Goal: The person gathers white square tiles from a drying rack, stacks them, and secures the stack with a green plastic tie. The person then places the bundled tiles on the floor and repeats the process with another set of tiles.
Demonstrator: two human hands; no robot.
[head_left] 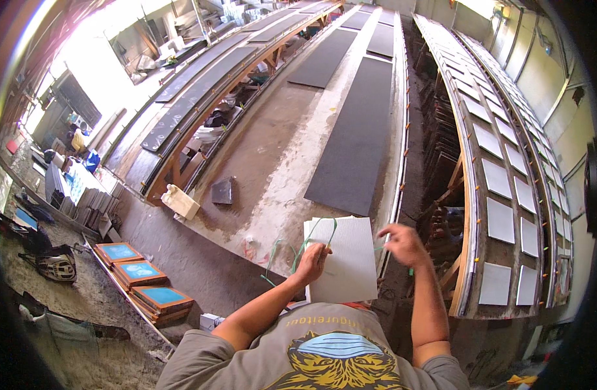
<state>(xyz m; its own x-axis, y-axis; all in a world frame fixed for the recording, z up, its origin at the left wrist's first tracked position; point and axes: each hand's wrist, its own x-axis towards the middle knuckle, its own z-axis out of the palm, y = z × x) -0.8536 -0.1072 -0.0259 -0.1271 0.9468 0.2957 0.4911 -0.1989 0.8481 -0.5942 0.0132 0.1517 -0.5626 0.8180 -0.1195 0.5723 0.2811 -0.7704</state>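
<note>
A stack of white rectangular panels [354,244] with a fine-lined surface rests in front of my body, at the near end of the middle table. A thin green strap [300,250] loops over its left part, one length curling out to the left. My left hand [313,261] presses on the panels' left side, fingers closed around the strap. Right of the stack, my right hand [406,247] is raised with its fingertips pinched. A short bit of green strap shows at those fingertips and another below the palm.
Long dark sheets [354,143] lie on the middle table [246,162]. White panels [496,177] line the right-hand table. A cream jerrycan [180,202] and a dark block [222,191] stand at the near left corner. Blue-topped wooden frames [140,270] are stacked lower left.
</note>
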